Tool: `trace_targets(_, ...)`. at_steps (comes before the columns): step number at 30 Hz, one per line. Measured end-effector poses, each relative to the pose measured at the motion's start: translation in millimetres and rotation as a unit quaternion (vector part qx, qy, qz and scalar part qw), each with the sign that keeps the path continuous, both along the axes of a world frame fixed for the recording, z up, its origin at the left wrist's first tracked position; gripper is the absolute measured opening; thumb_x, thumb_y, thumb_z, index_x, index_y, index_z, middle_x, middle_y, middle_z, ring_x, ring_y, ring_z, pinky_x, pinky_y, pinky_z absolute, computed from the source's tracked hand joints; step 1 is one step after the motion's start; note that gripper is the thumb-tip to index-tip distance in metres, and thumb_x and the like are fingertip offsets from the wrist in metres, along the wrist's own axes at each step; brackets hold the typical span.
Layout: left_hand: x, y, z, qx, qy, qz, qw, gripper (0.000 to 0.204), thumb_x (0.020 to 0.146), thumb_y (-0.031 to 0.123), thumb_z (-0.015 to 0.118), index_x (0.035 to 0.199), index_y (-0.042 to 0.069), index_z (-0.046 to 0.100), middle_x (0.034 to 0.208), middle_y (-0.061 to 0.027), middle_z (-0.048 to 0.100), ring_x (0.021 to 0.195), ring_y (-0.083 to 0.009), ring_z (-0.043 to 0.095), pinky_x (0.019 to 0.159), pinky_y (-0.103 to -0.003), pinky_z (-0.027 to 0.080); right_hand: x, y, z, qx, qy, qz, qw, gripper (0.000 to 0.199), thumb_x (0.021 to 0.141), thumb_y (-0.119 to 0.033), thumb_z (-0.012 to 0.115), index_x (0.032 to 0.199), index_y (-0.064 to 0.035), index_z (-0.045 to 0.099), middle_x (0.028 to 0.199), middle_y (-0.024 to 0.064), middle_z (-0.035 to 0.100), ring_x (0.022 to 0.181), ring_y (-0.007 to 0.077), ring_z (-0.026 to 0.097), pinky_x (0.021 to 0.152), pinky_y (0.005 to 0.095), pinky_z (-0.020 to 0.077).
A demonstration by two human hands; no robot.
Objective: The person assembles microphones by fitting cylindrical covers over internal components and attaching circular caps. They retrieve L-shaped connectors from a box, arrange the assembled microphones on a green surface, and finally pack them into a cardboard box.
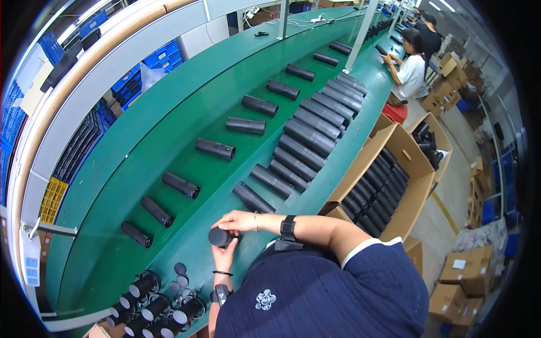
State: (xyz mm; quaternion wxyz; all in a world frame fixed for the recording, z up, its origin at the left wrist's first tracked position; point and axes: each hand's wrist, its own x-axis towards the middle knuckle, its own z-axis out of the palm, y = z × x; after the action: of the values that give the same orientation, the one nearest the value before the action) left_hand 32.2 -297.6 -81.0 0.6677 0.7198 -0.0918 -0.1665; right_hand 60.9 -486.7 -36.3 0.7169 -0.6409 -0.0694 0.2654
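A black cylindrical tube is held at the near edge of the green bench, its dark round end turned up. My left hand grips it from below, thumb along its side. From the right, my right hand closes its fingers around the rim. The rest of the tube is hidden by its own end and my hands. Just beyond, a single black tube lies on the bench, followed by a row of similar tubes. Left of my left hand are several loose dark discs.
Spaced black tubes lie along the green conveyor belt. Upright tubes with pale round ends cluster at lower left. An open cardboard box full of tubes stands right. Farther along, another person holds a tube.
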Motion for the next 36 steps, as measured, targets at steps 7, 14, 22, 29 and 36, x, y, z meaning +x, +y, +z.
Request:
trace_targets(7,7.9,-6.0,42.6,-0.19,0.173,0.126,0.958,0.053,0.084,0.007,0.065,0.127,0.002,0.035,0.12,-0.0124,0.049,0.107,-0.0227,0.054,0.094,-0.036,0.046,-12.7,-11.0,7.4,-0.12,-0.147,0.042,0.981,0.083,0.068,-0.026,0.078,0.139,-0.012,0.038,0.113,0.0166,0.053,0.11,0.0308,0.051,0.097,0.0398,0.0405)
trace_targets(14,-1.3,-4.5,59.3,-0.174,0.163,0.084,0.968,0.06,0.081,0.002,0.067,0.13,0.004,0.032,0.119,-0.0119,0.05,0.103,-0.0221,0.056,0.084,-0.034,0.052,-19.8,-0.3,27.2,-0.091,-0.189,0.028,0.977,0.085,0.068,-0.023,0.076,0.14,-0.0094,0.033,0.128,0.0181,0.051,0.117,0.0306,0.05,0.1,0.0361,0.0384)
trace_targets(22,16.3,-13.3,82.0,-0.207,0.14,0.056,0.967,0.048,0.075,0.008,0.075,0.116,0.003,0.05,0.107,-0.0066,0.06,0.099,-0.0173,0.058,0.082,-0.029,0.048,-15.1,-31.8,47.4,-0.066,-0.105,0.039,0.991,0.094,0.069,-0.022,0.08,0.141,0.0,0.024,0.135,0.0192,0.042,0.125,0.0273,0.041,0.104,0.0382,0.0353)
trace_targets(29,6.5,-2.9,77.2,-0.082,0.04,-0.011,0.996,0.064,0.068,0.007,0.079,0.122,0.002,0.047,0.11,-0.0065,0.059,0.11,-0.0162,0.053,0.095,-0.032,0.044,-19.2,-24.5,1.0,0.014,-0.011,0.03,0.999,0.076,0.067,0.0,0.075,0.134,0.0007,0.04,0.126,0.0109,0.051,0.118,0.0211,0.048,0.102,0.0352,0.038)
trace_targets(36,-3.2,-2.1,84.5,-0.047,-0.055,0.013,0.997,0.068,0.065,0.01,0.081,0.124,0.002,0.047,0.116,-0.0091,0.057,0.112,-0.0182,0.053,0.095,-0.034,0.045,-20.4,-14.0,-9.0,0.012,0.009,0.026,1.0,0.07,0.068,0.0,0.073,0.131,-0.0001,0.043,0.122,0.0095,0.055,0.114,0.0203,0.051,0.099,0.0337,0.0402)
